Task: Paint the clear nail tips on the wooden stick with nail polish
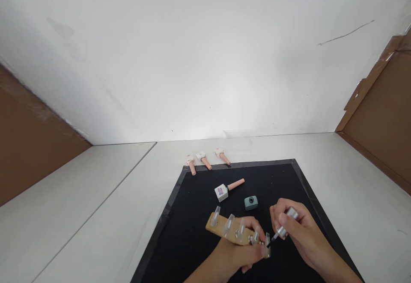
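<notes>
My left hand (239, 253) is closed around a wooden nail-tip stand (221, 228), on which several clear false nails (229, 223) stand upright in a row. Between the fingers of my right hand (300, 227) is a nail polish brush (285, 223) with a silver cap. Its dark tip is at the rightmost nail; whether it touches I cannot tell. Just beyond the stand, an uncapped teal polish bottle (251, 203) sits upright on the black mat (192, 231). Left of it lies a white polish bottle (221, 192) with a peach cap and a purple picture.
Three more white bottles with peach caps, a left one (190, 161), a middle one (202, 157) and a right one (220, 152), lie along the mat's far edge. A white wall (199, 60) rises behind the white table (105, 206). Cardboard panels (382, 116) flank both sides.
</notes>
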Demonstrator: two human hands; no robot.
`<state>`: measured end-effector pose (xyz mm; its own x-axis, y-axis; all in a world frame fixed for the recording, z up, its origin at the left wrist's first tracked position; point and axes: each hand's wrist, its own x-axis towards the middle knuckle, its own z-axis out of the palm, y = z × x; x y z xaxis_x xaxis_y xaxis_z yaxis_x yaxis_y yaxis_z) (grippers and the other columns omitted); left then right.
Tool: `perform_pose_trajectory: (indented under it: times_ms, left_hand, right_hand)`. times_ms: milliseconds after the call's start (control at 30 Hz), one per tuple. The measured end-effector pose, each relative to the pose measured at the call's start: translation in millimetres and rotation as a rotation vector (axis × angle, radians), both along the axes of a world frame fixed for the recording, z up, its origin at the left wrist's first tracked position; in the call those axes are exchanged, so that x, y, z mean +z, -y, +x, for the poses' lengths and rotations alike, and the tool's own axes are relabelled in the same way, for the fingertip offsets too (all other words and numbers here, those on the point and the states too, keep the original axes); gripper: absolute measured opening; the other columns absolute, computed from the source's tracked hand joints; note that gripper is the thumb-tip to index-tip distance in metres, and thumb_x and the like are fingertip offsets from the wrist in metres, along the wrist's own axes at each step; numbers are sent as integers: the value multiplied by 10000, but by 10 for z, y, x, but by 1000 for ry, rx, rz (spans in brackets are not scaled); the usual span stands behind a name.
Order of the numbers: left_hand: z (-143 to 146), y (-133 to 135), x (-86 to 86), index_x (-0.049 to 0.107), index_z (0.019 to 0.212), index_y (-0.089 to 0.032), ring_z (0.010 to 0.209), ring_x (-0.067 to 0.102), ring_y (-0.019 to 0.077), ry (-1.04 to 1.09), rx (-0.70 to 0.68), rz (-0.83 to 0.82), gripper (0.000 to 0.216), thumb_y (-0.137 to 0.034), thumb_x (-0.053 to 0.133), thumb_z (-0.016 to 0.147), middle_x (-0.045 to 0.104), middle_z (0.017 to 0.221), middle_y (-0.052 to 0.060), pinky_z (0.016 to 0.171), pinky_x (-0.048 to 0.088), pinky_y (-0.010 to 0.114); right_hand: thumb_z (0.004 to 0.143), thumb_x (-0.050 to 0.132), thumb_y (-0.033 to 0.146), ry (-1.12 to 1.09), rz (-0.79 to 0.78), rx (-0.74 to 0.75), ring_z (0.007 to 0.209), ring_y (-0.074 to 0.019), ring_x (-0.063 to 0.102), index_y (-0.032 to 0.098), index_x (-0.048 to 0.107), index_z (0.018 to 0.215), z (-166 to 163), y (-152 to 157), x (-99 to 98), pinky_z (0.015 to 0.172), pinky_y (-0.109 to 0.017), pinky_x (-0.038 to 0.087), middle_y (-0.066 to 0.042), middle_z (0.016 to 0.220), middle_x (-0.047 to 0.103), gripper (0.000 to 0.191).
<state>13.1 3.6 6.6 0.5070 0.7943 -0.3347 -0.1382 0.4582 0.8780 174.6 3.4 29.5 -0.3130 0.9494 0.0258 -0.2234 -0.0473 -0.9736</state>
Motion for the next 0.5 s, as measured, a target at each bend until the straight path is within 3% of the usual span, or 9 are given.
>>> perform_pose_trajectory:
  times_ms: [500]
  left_hand:
    - [0,-2,3,536,591,-136,292,325,-8,-19,-3,16,426,-433,813,459,524,477,-54,282,241,133]
  right_hand:
    - [765,629,575,36,-10,4,496,-103,296,178,479,548,0,6,22,499,-252,221,51,526,375,476]
